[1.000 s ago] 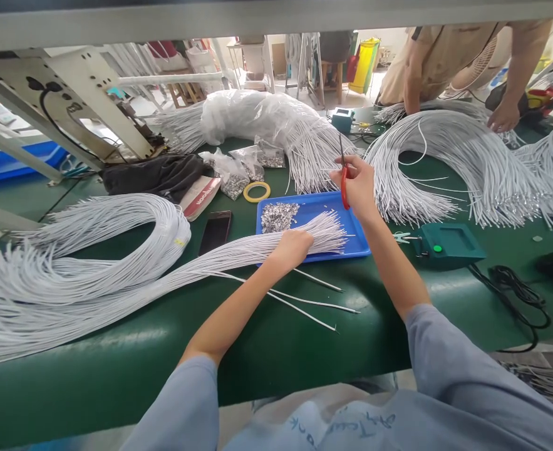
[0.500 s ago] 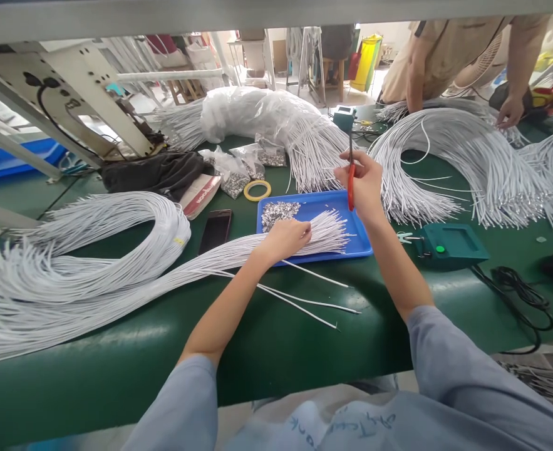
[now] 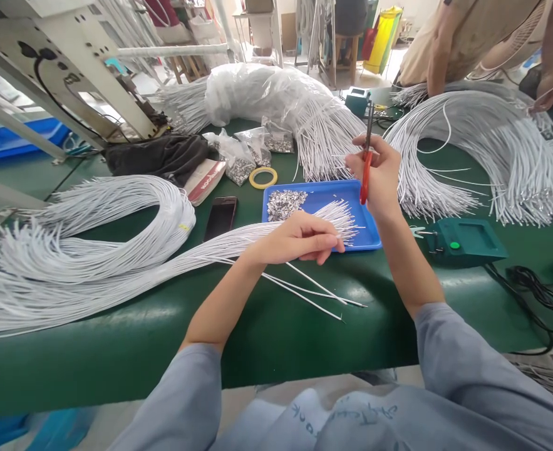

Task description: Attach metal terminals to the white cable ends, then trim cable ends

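My right hand (image 3: 383, 172) is closed around red-handled scissors (image 3: 366, 172), with the dark blades pointing up and away from me. My left hand (image 3: 299, 239) is over the near side of a bundle of white wires (image 3: 210, 245), fingers curled and thumb against them; whatever may be between the fingertips is hidden. The bundle's ends fan out over a blue tray (image 3: 371, 241). In the tray's left part is a heap of small metal terminals (image 3: 283, 204). A few loose wires (image 3: 320, 294) stick out below my left hand onto the green table.
Coiled wires (image 3: 173, 216) lie at left, beside a phone (image 3: 220, 218). Behind the tray are a yellow tape roll (image 3: 263, 178), bags of metal parts (image 3: 238, 164) and plastic-wrapped wires (image 3: 257, 94). A green device (image 3: 468, 241) stands at right. A co-worker's hand (image 3: 546, 91) is at far right.
My left hand has come off the top of the wire bundle, toward me and to the right. My right hand still holds the scissors upright. The view has tilted slightly downward.
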### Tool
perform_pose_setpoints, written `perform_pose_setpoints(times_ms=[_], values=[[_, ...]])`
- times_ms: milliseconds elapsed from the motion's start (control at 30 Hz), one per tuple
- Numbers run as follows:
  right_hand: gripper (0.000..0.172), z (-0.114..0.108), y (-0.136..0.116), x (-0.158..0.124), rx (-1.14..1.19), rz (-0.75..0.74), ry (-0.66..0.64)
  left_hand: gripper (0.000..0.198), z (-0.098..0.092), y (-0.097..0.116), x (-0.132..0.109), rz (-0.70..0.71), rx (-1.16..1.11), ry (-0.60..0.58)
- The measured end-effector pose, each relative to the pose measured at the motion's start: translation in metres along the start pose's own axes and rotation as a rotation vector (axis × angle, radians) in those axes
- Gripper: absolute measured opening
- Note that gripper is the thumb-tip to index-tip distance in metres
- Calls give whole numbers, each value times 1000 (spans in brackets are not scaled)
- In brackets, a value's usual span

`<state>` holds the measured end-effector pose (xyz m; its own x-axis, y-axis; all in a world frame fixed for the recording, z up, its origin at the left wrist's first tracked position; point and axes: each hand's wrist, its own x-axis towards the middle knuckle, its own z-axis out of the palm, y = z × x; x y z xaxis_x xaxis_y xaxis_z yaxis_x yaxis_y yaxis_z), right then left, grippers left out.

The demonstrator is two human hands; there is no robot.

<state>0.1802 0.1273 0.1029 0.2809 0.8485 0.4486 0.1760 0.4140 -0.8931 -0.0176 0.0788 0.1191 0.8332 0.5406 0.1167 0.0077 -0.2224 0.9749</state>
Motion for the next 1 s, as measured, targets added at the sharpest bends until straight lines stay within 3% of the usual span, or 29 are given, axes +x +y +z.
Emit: perform_pose_setpoints(times_ms=[167,267,367,600,867,1000], values=[[32,6,-28,-21,154,47,-183,43,1,-11,9,249,228,529],[37,9,-41,-36,192,73,-279,42,-3,-14,10,340,336,665],[39,11,-48,-46,209,54,-309,40,-5,-11,7,345,359,714],[36,14,-47,-54,116,-49,-219,36,-1,-10,9,347,278,740],[29,13,-52,-57,61,-88,-224,30,3,-15,10,338,286,828],[22,12,-52,-55,95,-109,-152,32,2,-12,7,332,281,801]])
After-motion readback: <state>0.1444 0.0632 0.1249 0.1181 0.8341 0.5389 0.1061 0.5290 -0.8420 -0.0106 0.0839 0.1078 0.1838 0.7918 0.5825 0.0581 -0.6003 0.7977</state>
